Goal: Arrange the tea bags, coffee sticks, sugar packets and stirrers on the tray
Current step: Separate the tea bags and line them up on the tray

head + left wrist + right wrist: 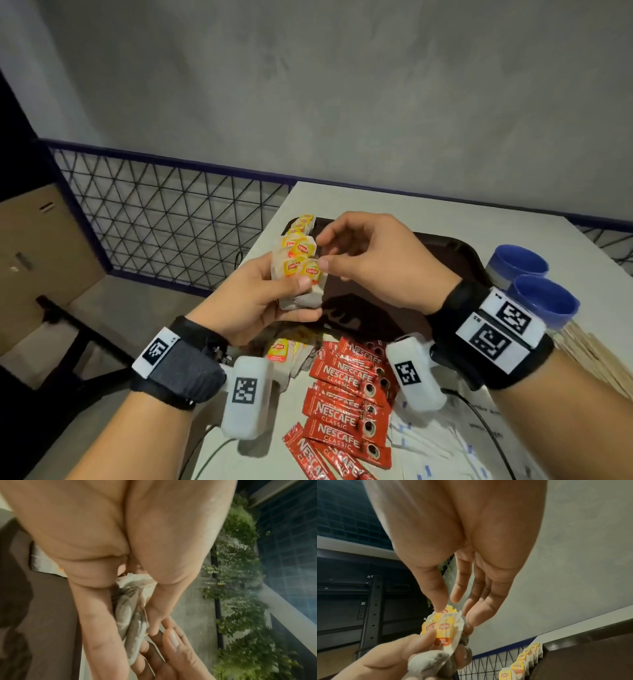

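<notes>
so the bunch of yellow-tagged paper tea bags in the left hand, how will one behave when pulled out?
Probably floppy: the yellow-tagged paper tea bags bulge and crease under the left hand. Likely light, since that hand holds several at once. Loose tags may snag; the right hand reaches its fingers to one tag.

Both forearms reached forward from the lower corners of the head view, each wrist wrapped in a dark strap. The left hand (253, 301) was raised toward 12 o'clock, palm turned to 3 o'clock, its thumb and curled fingers clamped together. The right hand (373, 263) hovered at its 2 o'clock side, knuckles up, wrist bent to 9 o'clock. Its thumb (436, 595) and forefinger (458, 588) reached toward the left hand, the other fingers loosely extended.
</notes>
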A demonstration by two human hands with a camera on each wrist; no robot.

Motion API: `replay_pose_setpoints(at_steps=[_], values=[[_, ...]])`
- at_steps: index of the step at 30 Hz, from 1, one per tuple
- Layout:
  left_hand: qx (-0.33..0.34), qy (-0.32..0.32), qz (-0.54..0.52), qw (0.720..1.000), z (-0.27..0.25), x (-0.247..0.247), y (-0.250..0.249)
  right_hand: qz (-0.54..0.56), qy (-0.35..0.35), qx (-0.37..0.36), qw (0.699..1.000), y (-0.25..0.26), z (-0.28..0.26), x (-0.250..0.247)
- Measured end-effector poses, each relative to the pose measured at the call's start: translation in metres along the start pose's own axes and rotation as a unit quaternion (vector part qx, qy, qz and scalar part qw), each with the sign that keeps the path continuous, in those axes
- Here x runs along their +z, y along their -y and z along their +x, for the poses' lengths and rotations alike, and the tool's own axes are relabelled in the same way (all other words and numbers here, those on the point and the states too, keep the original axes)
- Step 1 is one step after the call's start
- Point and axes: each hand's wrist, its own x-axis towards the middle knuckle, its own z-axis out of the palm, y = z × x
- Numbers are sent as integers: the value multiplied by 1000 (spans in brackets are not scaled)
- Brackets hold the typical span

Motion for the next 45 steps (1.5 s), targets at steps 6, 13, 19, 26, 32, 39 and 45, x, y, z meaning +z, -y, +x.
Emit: replay_pose_setpoints(at_steps=[6, 13, 19, 26, 32, 39, 45], values=[[-15, -20, -37, 999, 2, -16, 12, -24, 44, 20, 999, -9, 19, 18], [2, -50, -45, 998, 2, -36, 7, -31, 66, 37, 997, -5, 34, 25], [16, -55, -28, 998, 0, -45, 4, -30, 83, 43, 995, -3, 44, 32], [48, -230, -66, 970, 8, -77, -1, 2, 18, 86, 996, -16, 73, 23], [45, -250, -66, 965, 11, -81, 0, 27, 107, 135, 985, -26, 93, 42], [47, -249, -74, 965, 13, -80, 3, -9, 212, 191, 958, -31, 106, 77], [43, -244, -87, 965, 13, -79, 2, -79, 166, 198, 963, -43, 116, 84]])
